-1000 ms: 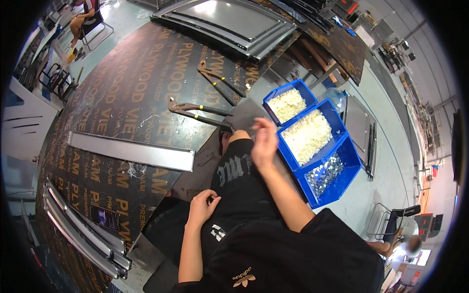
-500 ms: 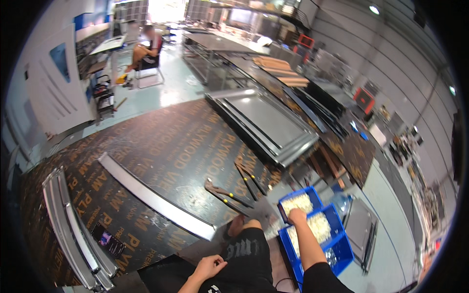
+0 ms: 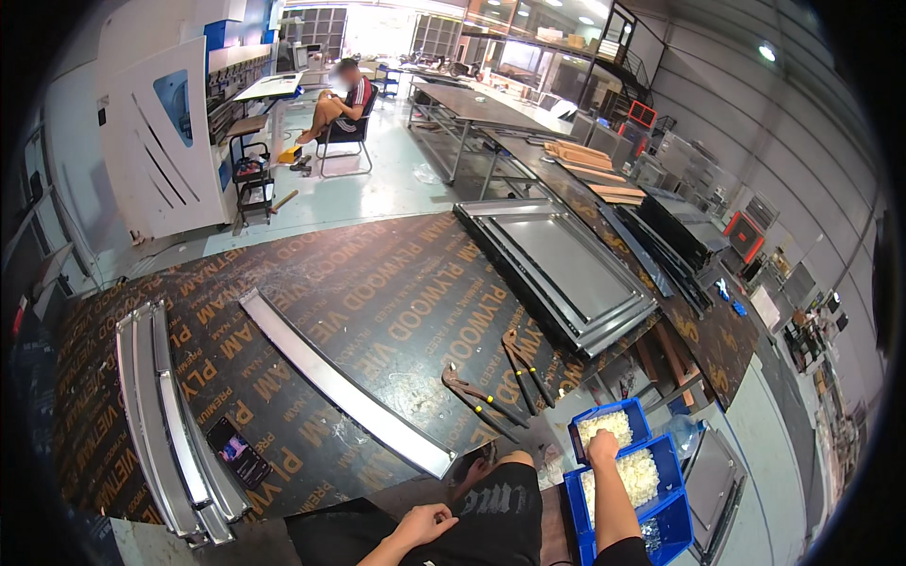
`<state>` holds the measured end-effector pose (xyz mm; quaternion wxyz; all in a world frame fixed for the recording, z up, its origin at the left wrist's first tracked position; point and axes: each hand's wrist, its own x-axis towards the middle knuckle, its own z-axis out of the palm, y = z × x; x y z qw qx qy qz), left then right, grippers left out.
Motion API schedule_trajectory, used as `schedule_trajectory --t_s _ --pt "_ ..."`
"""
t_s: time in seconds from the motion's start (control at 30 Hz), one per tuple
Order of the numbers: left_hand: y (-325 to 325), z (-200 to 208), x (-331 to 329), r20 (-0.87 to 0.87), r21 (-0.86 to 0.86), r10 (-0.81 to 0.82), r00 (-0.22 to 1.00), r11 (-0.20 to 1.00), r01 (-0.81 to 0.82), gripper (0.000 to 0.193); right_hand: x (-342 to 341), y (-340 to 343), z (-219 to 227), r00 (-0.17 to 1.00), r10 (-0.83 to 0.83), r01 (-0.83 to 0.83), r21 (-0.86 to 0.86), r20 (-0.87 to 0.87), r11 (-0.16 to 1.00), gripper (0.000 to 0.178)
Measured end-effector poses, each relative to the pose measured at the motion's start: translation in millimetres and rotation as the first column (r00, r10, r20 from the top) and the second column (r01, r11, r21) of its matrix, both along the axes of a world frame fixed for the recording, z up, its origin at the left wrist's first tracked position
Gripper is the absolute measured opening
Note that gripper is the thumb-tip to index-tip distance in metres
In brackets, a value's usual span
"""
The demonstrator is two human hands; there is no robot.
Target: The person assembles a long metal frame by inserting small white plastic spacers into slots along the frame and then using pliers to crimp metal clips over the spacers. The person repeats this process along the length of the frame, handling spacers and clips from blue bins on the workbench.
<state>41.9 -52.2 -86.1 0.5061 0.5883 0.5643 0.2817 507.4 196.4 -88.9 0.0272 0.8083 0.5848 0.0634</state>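
Observation:
My right hand (image 3: 602,445) reaches into the small upper blue bin (image 3: 642,426), its fingers bunched at the small white pieces (image 3: 618,426) inside. Whatever lies between those fingertips is too small to make out. My left hand (image 3: 427,524) hovers over my dark shorts with its fingers curled in, and no object shows in it. Below the upper bin, a larger blue bin (image 3: 676,472) holds more white pieces (image 3: 640,474), and another blue bin (image 3: 683,540) contains small clear or shiny bits. Nearest to my left hand on the table is a long curved metal strip (image 3: 349,382).
Two pairs of pincers (image 3: 477,394) (image 3: 522,363) with black-and-yellow handles lie on the dark plywood table (image 3: 377,274). Several curved metal strips (image 3: 142,415) and a phone (image 3: 236,453) are at left. Framed metal panels (image 3: 566,269) occupy the far right corner. A person (image 3: 349,104) sits beyond.
The view has swung leftward, so the scene sits farther right and looks sharper. My right hand stays in the upper bin; my left hand remains by my lap, fingers curled.

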Motion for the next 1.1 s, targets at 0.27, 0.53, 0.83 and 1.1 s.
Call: schedule_trajectory --t_s 0.27,0.53,0.83,1.1 --pt "6 16 4 0.029 -0.011 0.018 0.999 1.0 -0.018 0.031 -70 -51 28 0.58 0.466 0.075 0.613 -0.669 0.787 0.02" --pt "10 1 0 0.563 -0.253 0.149 0.813 0.967 -0.002 0.026 -249 -201 62 0.18 0.689 -0.552 0.507 -0.702 0.662 0.019" --pt "8 -6 -7 0.517 -0.399 0.27 0.812 0.916 -0.051 0.029 -258 -188 75 0.241 0.421 -0.677 0.159 -0.874 0.719 0.021" --pt "13 3 -12 0.502 -0.407 0.337 0.796 0.905 -0.127 0.025 -270 -184 65 0.144 0.49 -0.616 0.309 -0.86 0.724 0.017"
